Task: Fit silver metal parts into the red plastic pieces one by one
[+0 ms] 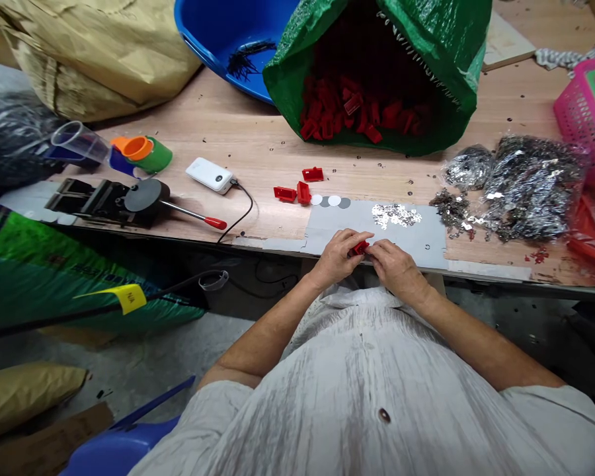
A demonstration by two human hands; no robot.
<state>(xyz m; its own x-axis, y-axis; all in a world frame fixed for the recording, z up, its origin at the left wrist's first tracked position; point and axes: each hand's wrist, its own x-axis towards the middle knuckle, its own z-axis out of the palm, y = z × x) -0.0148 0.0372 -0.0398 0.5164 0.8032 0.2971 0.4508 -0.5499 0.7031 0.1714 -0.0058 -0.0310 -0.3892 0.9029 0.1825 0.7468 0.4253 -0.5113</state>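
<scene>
At the table's front edge, my left hand is closed round a small red plastic housing. My right hand meets it from the right, its fingertips pinched at the housing's side; whether they hold a small part there is hidden. Both hands rest over a grey sheet. A pile of small flat silver metal pieces lies on the sheet just beyond my hands. Several grey and white discs sit at the sheet's far left edge. Beside them are three more red housings.
A green woven sack spills open with red housings at the back, next to a blue basin. Bags of metal pieces lie right. On the left are a white power bank and a lever tool with a red-tipped handle.
</scene>
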